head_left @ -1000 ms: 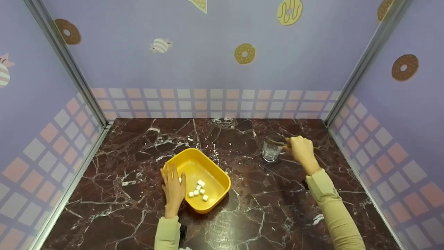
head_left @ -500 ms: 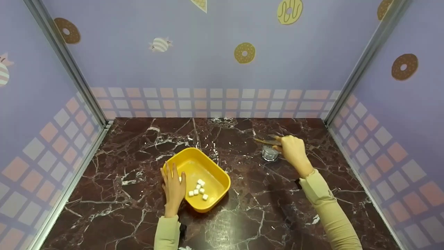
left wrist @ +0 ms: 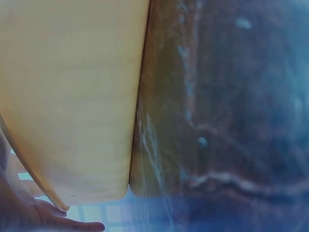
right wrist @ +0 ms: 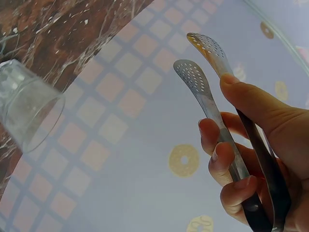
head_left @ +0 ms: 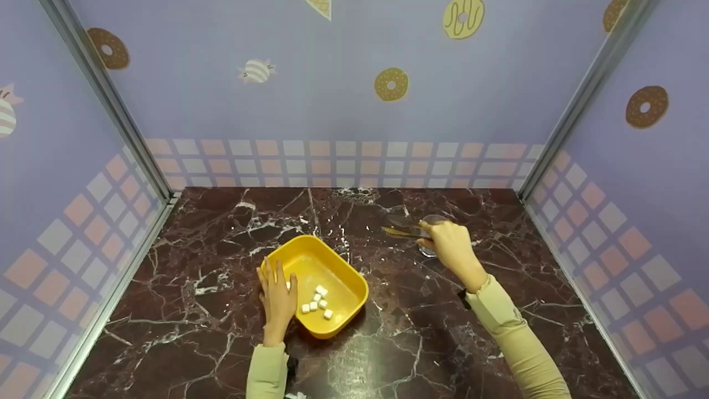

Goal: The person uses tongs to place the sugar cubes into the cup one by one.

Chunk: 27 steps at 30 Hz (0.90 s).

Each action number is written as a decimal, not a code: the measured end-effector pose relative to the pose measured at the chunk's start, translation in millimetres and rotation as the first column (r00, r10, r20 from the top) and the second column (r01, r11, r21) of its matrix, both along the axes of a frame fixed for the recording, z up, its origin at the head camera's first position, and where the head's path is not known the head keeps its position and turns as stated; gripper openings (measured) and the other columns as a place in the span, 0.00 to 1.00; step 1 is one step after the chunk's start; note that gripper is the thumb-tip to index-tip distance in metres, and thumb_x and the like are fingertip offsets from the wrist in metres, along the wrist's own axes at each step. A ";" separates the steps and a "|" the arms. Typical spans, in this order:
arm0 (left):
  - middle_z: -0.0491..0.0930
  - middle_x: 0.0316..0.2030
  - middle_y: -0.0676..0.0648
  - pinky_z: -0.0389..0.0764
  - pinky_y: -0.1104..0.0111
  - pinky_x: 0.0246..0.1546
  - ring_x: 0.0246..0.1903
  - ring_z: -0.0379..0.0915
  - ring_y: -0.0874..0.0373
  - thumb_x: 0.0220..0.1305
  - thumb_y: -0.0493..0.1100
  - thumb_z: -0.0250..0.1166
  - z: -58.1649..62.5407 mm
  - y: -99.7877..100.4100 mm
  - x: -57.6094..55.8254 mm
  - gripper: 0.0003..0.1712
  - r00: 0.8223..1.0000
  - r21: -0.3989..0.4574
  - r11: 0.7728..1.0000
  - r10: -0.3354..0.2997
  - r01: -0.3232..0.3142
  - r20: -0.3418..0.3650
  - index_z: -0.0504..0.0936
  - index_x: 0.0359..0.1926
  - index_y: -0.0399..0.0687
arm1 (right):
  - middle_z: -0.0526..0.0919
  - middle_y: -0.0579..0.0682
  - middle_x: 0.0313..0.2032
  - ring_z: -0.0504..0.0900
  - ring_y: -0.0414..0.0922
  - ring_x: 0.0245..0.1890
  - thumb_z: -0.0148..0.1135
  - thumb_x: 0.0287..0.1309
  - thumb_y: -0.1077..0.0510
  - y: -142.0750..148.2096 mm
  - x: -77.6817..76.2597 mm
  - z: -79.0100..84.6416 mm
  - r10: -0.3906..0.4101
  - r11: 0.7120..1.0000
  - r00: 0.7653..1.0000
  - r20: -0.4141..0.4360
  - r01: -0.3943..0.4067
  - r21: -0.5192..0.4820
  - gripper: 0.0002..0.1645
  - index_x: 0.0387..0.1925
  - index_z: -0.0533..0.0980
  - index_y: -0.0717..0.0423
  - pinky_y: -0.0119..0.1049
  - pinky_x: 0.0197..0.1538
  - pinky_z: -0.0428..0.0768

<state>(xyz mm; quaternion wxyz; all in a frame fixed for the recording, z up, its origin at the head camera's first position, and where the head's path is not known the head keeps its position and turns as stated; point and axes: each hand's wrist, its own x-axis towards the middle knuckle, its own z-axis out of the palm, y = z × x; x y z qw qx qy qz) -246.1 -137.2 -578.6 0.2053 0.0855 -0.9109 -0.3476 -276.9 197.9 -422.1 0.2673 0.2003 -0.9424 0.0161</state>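
Observation:
My left hand rests across the left rim of a yellow square tub, fingers spread and fairly straight. Several small white cubes lie on the tub's floor, one of them partly behind that hand. In the left wrist view, the tub's pale outer wall fills the left half, with fingers at its rim. My right hand grips metal tongs with perforated tips. The tips stand apart, nothing between them, and point left. Behind that hand, mostly hidden, stands a clear glass.
Dark red marbled tabletop lies under everything. A lilac back wall and side walls with metal corner strips enclose it. Between the tub and the glass is a stretch of bare tabletop.
My right hand has carried the tongs leftward from over the glass, and the tips now sit left of it. The left hand, tub and cubes have stayed put.

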 end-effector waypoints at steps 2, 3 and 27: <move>0.45 0.69 0.40 0.56 0.32 0.48 0.67 0.34 0.37 0.64 0.47 0.50 -0.3 0.0 -0.1 0.30 1.000 0.001 1.000 0.003 -0.003 0.002 0.59 0.64 0.40 | 0.82 0.53 0.21 0.79 0.51 0.20 0.69 0.38 0.49 -5.0 1.6 -0.5 0.008 1.000 1.000 -0.008 -0.007 0.009 0.21 0.39 0.82 0.50 0.44 0.18 0.74; 0.44 0.69 0.40 0.56 0.31 0.48 0.67 0.34 0.37 0.64 0.48 0.49 -0.2 0.0 0.0 0.30 1.000 0.000 1.000 0.004 -0.004 0.005 0.59 0.64 0.40 | 0.82 0.53 0.20 0.79 0.50 0.19 0.69 0.38 0.48 -7.5 2.3 -1.0 0.013 1.000 1.000 -0.010 -0.013 0.012 0.21 0.39 0.82 0.50 0.43 0.18 0.74; 0.46 0.68 0.38 0.58 0.31 0.47 0.67 0.36 0.35 0.65 0.47 0.49 0.9 1.1 0.6 0.29 1.000 -0.039 0.999 0.008 -0.008 -0.003 0.59 0.63 0.38 | 0.82 0.48 0.22 0.79 0.47 0.21 0.66 0.37 0.44 -64.9 24.3 -32.8 0.183 0.981 0.983 0.021 -0.184 0.055 0.19 0.33 0.79 0.48 0.41 0.19 0.73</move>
